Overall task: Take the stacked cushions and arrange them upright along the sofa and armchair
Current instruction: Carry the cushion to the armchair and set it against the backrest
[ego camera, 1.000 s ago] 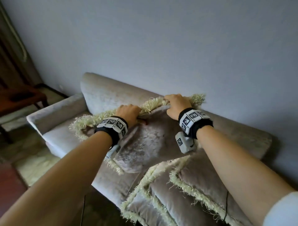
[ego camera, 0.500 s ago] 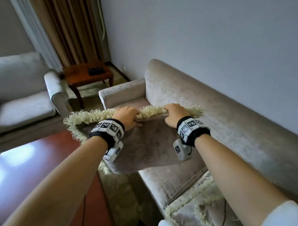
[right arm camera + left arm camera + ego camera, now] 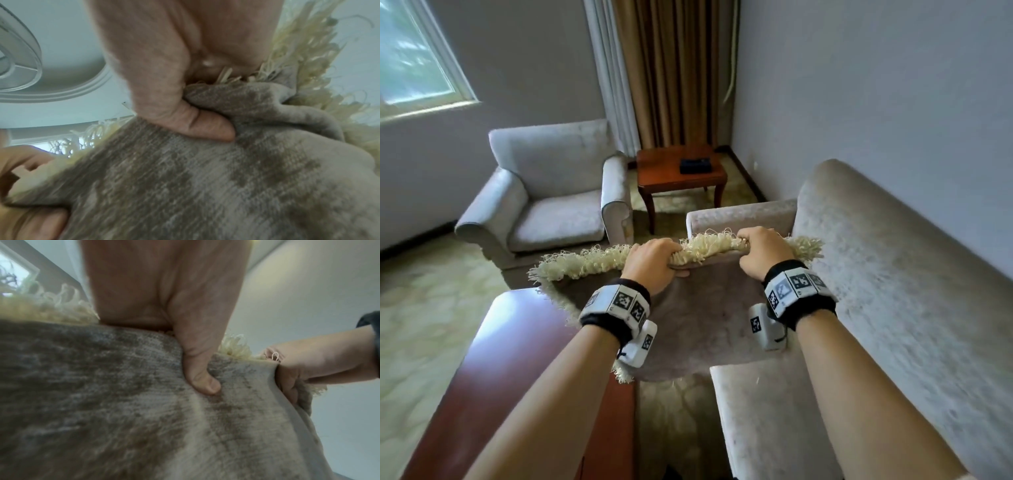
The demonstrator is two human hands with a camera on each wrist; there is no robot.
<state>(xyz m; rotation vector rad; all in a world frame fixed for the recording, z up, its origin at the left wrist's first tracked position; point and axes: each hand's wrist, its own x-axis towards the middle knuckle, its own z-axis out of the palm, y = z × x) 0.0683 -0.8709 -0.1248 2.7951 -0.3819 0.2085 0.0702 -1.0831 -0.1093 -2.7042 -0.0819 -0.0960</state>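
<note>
I hold a taupe velvet cushion (image 3: 698, 318) with a cream fringe by its top edge, hanging in the air beside the left end of the beige sofa (image 3: 893, 308). My left hand (image 3: 654, 263) grips the edge with its thumb (image 3: 202, 382) pressed into the fabric (image 3: 102, 402). My right hand (image 3: 763, 253) pinches the same edge further right, its thumb (image 3: 205, 128) bunching the cloth (image 3: 205, 186). A pale grey armchair (image 3: 551, 192) stands across the room at the upper left. The other cushions are out of view.
A dark red wooden coffee table (image 3: 517, 377) lies just left of the hanging cushion. A small wooden side table (image 3: 664, 174) with a dark box (image 3: 695, 165) stands in the corner between armchair and sofa. Brown curtains (image 3: 674, 68) hang behind it. A narrow carpet strip runs between coffee table and sofa.
The view has swung left from the sofa's cushion pile toward the armchair. Both hands carried the cushion off the sofa seat, keeping the same grip on its top edge.
</note>
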